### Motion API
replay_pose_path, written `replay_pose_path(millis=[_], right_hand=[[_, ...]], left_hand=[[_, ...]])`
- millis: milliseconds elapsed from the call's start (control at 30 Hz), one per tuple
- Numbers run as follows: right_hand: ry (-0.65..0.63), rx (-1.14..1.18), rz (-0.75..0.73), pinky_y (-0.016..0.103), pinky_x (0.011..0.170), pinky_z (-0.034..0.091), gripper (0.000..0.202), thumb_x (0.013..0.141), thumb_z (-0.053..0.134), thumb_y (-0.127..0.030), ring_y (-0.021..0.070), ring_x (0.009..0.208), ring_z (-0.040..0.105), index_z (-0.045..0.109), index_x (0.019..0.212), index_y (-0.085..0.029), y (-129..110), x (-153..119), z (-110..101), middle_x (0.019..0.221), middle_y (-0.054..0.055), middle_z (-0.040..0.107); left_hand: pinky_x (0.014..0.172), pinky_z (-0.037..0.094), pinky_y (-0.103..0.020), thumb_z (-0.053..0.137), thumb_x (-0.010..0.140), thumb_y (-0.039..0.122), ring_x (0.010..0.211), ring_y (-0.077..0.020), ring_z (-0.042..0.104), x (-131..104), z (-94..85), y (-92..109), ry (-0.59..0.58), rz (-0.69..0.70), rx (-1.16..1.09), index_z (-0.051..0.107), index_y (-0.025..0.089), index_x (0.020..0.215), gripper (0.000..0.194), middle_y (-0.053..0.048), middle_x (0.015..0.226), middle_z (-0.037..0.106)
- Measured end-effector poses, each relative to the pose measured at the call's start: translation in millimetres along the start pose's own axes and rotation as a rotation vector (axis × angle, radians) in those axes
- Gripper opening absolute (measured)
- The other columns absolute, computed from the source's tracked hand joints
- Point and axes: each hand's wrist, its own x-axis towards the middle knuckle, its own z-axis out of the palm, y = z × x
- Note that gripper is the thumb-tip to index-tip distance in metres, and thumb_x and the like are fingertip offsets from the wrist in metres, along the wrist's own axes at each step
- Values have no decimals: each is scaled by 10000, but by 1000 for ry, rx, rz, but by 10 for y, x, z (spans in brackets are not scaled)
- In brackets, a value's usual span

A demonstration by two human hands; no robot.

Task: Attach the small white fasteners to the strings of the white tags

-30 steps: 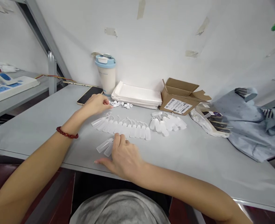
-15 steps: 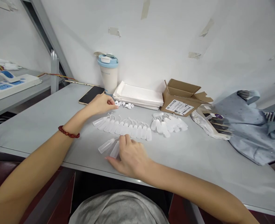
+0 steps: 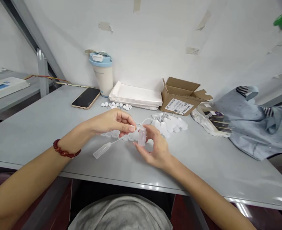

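Between the thumb and fingers of my right hand (image 3: 156, 145) is a small translucent squeeze bottle (image 3: 142, 138), held upright above the table; a thin bent tube rises from its top. My left hand (image 3: 115, 122) is closed in a pinch close to that bottle's top, on a small white cap that is mostly covered by the fingertips. One more squeeze bottle (image 3: 102, 151) lies on the table below my left hand, its tube pointing up and right. Behind both hands runs a row of bottles (image 3: 115, 134), partly hidden. Loose white caps (image 3: 117, 104) are scattered farther back.
A second group of bottles (image 3: 171, 124) lies to the right. Along the wall stand a phone (image 3: 85, 97), a lidded cup (image 3: 103, 78), a stack of white envelopes (image 3: 137, 95) and an open cardboard box (image 3: 179, 103). Blue-grey cloth (image 3: 255, 124) covers the right side.
My left hand has moved from the loose caps toward the front right, pinching a cap. My right hand has lifted a bottle off the table and turned it upright.
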Motion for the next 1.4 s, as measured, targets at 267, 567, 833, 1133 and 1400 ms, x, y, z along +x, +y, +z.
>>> replay_pose_path(millis=[267,567,833,1133,1400], right_hand=[[15,92,141,352,791,507,316,902,421,-151,190,956,611,381,1209,-214,-28,47,-8,1083,99,589],[134,472,492,250,616,426,178,853,572,-353,127,722,543,495,918,-206,-138,102,-74,801,2,567],[-3,871,622,221,476,266,237,858,511,-390,72,502,342,503,745,-182,-126,142,-105,604,-49,415],[-131,965,711,210,443,240,207,831,466,-380,74,482,378,483,786,-178,-97,150,-77,618,-39,457],[-148,902,729,197,451,254,157,807,481,-342,76,483,360,487,856,-193,-110,165,-91,570,-66,432]], left_hand=[[520,459,-198,728,723,287,509,-82,535,6,64,14,68,37,-3,728,190,834,147,14,616,632],[565,499,-214,707,732,361,572,-106,575,68,143,-40,141,19,126,730,192,904,242,-1,686,656],[602,516,-228,685,780,332,587,-103,578,75,266,-71,160,122,11,712,188,976,245,-2,704,660],[604,495,-230,646,811,364,613,-107,556,51,309,-69,135,159,104,711,185,971,248,-36,801,679],[600,467,-212,609,828,372,653,-121,572,36,315,-32,151,173,264,720,179,886,230,-27,782,671]])
